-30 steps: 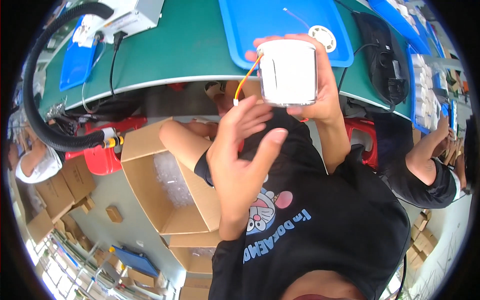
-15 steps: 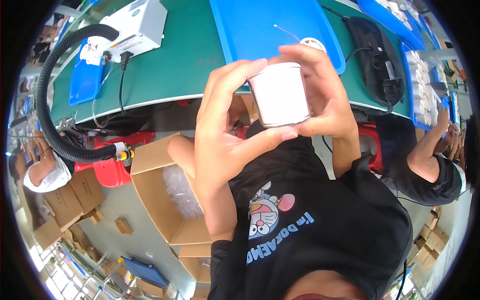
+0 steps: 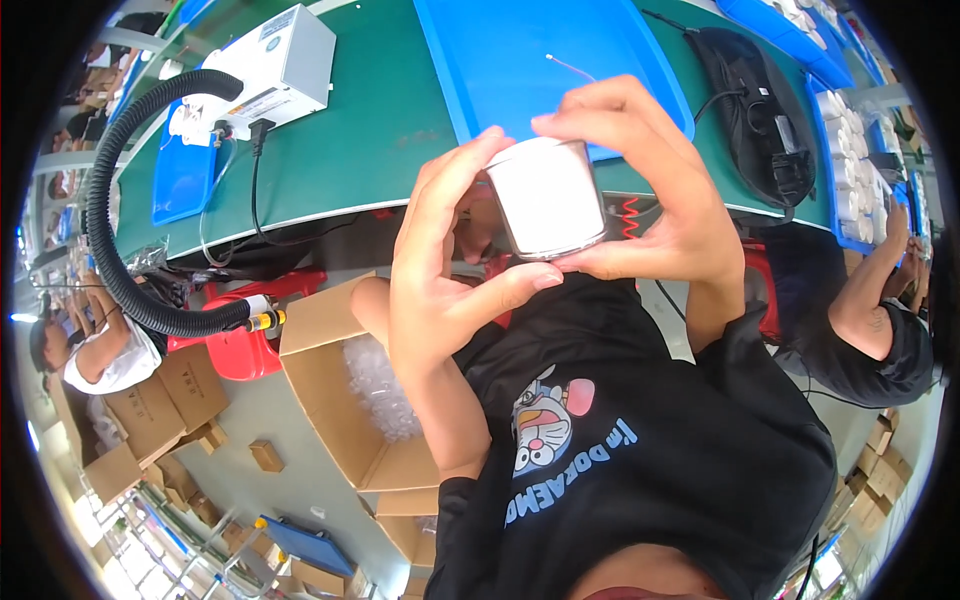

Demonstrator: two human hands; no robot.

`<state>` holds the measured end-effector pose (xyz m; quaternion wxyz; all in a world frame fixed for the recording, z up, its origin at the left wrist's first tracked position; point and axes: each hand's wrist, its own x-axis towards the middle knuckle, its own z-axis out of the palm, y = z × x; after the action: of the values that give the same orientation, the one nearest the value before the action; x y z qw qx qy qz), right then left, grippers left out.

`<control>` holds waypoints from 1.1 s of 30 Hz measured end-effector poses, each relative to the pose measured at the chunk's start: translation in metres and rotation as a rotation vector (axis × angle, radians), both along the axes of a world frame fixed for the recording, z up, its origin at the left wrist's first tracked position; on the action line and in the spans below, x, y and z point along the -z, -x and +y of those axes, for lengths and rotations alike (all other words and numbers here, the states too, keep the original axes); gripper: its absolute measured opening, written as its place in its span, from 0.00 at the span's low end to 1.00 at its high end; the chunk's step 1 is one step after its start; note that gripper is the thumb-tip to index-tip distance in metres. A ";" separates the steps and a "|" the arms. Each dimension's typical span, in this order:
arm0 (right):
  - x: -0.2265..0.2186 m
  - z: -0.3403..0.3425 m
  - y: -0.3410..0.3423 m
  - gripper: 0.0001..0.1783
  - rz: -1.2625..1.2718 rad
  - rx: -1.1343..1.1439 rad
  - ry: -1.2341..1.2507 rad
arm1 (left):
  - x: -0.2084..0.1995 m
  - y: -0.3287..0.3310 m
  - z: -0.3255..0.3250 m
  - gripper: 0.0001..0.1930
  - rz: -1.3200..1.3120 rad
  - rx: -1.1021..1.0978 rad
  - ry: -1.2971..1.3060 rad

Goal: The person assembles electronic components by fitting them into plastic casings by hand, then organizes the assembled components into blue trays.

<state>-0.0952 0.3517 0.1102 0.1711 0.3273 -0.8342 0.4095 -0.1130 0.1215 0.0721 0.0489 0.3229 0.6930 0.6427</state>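
Between my two hands a white cup-shaped piece (image 3: 548, 198) is held up in front of my chest, its wider rim upward and a dark line around its narrower bottom edge. My left hand (image 3: 440, 260) curls around its left side, fingertips at the rim and thumb under the bottom. On the other side, my right hand (image 3: 675, 190) has its fingertips near the rim and its thumb at the bottom edge. Behind them lies a blue tray (image 3: 530, 60) on the green table (image 3: 370, 110). A thin wire (image 3: 570, 67) shows in the tray, its lower end hidden by my right hand.
A white box-shaped machine (image 3: 280, 75) with a black corrugated hose (image 3: 98, 200) stands at left. A black bag (image 3: 755, 120) lies at right, beside a tray of white cylinders (image 3: 850, 170). Open cartons (image 3: 330, 400) and red stools (image 3: 240, 350) are below the table. A co-worker's arm (image 3: 865, 300) is at right.
The cup-shaped piece has shifted slightly left and tilted. My right hand's fingers have spread and moved further over its rim. A white round part seen in the tray before is now hidden.
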 end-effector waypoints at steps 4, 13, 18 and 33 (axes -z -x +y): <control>0.000 -0.004 0.000 0.48 -0.035 0.016 0.062 | 0.004 0.000 -0.001 0.51 -0.105 0.057 -0.037; 0.003 -0.002 -0.004 0.45 -0.098 -0.131 0.158 | 0.038 -0.004 0.009 0.53 -0.321 0.344 -0.760; 0.007 0.000 -0.006 0.42 -0.078 -0.074 0.128 | 0.030 -0.005 0.012 0.52 -0.322 0.252 -0.644; -0.017 0.008 0.054 0.33 -0.214 -0.027 0.134 | 0.020 0.046 0.040 0.44 -0.381 -0.004 -0.547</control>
<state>-0.1492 0.3600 0.1269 0.0973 0.2807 -0.8139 0.4993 -0.1585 0.1615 0.0524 0.0880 0.1969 0.4738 0.8538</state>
